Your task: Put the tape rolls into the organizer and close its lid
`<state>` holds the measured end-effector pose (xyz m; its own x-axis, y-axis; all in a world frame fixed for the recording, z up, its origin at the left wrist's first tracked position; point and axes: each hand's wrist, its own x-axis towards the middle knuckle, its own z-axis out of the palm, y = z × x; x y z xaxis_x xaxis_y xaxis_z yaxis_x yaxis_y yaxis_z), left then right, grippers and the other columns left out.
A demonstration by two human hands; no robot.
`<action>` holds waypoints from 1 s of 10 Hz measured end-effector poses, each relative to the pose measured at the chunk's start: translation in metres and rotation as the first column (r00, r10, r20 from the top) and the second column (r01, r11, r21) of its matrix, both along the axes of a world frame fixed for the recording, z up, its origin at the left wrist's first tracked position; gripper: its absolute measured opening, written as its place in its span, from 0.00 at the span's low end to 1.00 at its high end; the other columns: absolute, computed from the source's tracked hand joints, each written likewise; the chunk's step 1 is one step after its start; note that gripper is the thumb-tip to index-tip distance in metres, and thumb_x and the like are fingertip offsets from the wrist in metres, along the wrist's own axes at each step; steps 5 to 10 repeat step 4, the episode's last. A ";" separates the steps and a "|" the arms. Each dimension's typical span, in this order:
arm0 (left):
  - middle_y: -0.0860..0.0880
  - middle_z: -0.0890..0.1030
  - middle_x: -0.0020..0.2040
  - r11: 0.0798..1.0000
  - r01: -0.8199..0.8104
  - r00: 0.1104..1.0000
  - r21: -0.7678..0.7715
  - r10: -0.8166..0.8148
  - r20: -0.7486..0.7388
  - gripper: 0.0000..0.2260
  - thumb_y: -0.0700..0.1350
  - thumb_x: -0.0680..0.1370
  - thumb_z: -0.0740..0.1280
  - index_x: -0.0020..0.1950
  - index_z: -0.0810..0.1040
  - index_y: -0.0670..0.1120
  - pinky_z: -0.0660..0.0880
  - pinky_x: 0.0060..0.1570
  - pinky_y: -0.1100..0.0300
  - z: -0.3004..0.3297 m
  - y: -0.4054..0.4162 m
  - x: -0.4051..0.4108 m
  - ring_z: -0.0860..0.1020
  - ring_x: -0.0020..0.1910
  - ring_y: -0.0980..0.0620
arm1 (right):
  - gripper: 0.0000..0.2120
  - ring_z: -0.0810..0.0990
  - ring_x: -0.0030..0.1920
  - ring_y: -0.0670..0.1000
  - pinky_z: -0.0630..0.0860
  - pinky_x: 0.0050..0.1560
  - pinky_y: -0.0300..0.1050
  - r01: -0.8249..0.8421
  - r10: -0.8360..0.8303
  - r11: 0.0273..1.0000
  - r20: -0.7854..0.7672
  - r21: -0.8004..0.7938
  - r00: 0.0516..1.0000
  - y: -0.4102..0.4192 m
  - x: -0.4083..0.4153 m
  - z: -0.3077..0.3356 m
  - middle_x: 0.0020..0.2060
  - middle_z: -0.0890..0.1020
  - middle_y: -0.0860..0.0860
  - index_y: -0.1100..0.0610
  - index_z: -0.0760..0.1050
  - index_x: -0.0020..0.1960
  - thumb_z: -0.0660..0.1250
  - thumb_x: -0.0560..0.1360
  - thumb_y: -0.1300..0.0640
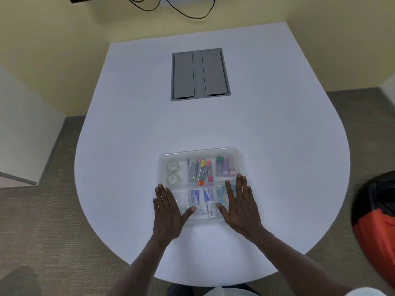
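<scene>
A clear plastic organizer lies on the white table in front of me, its transparent lid down over the compartments. Two clear tape rolls sit one behind the other in its far-left compartment. Pens and clips fill the middle, small tubes the far right, and small packets the near row. My left hand rests flat on the near-left part of the lid, fingers spread. My right hand lies flat on the near-right part, fingers spread. Neither hand holds anything.
A grey double-flap cable hatch is set into the white table farther back. An orange and black object stands on the floor to the right. Black cables hang on the wall beyond.
</scene>
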<state>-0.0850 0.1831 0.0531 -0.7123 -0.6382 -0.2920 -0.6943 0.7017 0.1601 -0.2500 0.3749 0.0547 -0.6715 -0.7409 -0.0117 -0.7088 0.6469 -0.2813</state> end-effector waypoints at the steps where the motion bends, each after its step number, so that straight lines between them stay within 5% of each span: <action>1: 0.29 0.52 0.79 1.000 0.008 1.000 0.021 -0.008 0.004 0.54 0.77 0.75 0.42 0.78 0.53 0.29 0.61 0.74 0.39 -0.001 -0.001 -0.001 0.51 0.80 0.34 | 0.38 0.46 0.79 0.63 0.59 0.74 0.62 -0.008 0.008 0.999 0.006 0.033 1.000 -0.001 -0.001 0.000 0.78 0.48 0.65 0.57 0.53 0.78 0.56 0.78 0.35; 3: 0.39 0.35 0.80 0.995 0.027 0.999 0.096 -0.022 -0.047 0.54 0.78 0.71 0.31 0.80 0.41 0.35 0.47 0.80 0.41 0.009 -0.002 0.001 0.36 0.80 0.42 | 0.38 0.53 0.77 0.64 0.61 0.72 0.65 0.003 -0.002 0.993 -0.008 0.115 1.000 -0.003 -0.007 0.007 0.77 0.55 0.65 0.58 0.57 0.77 0.49 0.78 0.33; 4: 0.43 0.36 0.81 0.992 0.055 0.990 0.111 -0.040 -0.138 0.51 0.76 0.72 0.30 0.81 0.41 0.38 0.47 0.81 0.43 0.016 -0.005 -0.007 0.37 0.81 0.46 | 0.36 0.55 0.78 0.62 0.61 0.73 0.63 0.031 -0.031 0.998 -0.009 0.048 0.999 -0.012 -0.011 0.018 0.77 0.56 0.62 0.58 0.56 0.77 0.49 0.79 0.36; 10: 0.43 0.36 0.81 0.992 0.055 0.990 0.111 -0.040 -0.138 0.51 0.76 0.72 0.30 0.81 0.41 0.38 0.47 0.81 0.43 0.016 -0.005 -0.007 0.37 0.81 0.46 | 0.36 0.55 0.78 0.62 0.61 0.73 0.63 0.031 -0.031 0.998 -0.009 0.048 0.999 -0.012 -0.011 0.018 0.77 0.56 0.62 0.58 0.56 0.77 0.49 0.79 0.36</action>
